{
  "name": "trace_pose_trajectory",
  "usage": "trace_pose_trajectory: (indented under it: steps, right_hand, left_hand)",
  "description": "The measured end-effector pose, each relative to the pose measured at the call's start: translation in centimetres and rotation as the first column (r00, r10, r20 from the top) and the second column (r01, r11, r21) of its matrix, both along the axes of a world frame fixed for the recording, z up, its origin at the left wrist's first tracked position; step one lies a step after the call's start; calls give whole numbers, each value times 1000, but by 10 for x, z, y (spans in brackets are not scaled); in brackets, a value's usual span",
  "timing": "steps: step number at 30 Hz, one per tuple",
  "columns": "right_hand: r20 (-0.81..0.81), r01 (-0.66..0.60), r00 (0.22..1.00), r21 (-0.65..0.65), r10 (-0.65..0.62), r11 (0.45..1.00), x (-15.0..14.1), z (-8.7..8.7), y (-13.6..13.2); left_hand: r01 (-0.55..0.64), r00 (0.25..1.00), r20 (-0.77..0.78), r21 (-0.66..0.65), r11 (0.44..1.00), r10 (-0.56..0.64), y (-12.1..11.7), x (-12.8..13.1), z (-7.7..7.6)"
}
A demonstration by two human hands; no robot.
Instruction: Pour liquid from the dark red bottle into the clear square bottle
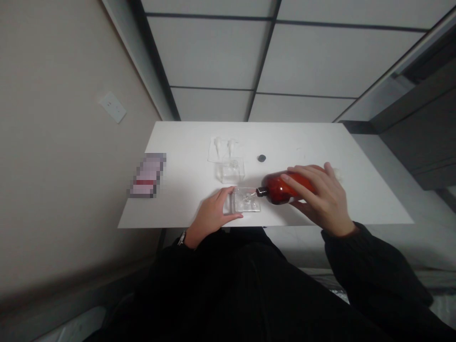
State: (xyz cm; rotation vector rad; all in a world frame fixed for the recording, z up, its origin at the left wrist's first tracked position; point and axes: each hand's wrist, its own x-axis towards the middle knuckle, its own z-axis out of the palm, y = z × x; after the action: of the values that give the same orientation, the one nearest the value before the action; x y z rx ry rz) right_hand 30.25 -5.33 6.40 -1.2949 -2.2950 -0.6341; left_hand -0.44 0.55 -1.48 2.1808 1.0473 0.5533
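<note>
My right hand (322,197) is wrapped round an amber-red bottle (281,189), tipped on its side with its open black neck pointing left. The neck meets the mouth of a small clear glass bottle (245,200) at the table's near edge. My left hand (213,213) grips that clear bottle from the left and steadies it. A second clear square bottle (232,170) stands just behind, untouched.
On the white table (185,142) two white pump heads (224,145) lie on a white sheet at the back. A small black cap (262,158) sits to their right. A blurred pink-and-red object (147,175) lies at the left edge, by the wall.
</note>
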Motion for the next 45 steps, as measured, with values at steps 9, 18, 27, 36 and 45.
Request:
trace_pose_trajectory:
  steps: [9,18,27,36,45]
  right_hand:
    - [21,12,1000,-1,-12,1000,-2,4,-2]
    - [-5,-2,1000,-22,2,1000,13,-15,-2]
    - [-23,-34,999,37,35,999,19,-21,4]
    - [-17,-14,1000,36,15,999,-1,-3,0]
    - [-2,1,1000,-11,-1,1000,-2,0,-1]
  left_hand:
    - [-3,1000,-13,-49,999,2,-4,2,9]
    - [-12,1000,-2,-71,997,12,-8,0,15]
    - [-17,1000,-3,-97,995,17,-8,0,12]
    - [-13,1000,-6,-84,996,12,-6,0,13]
    - [-5,1000,-3,-26,1000,5,0,0,3]
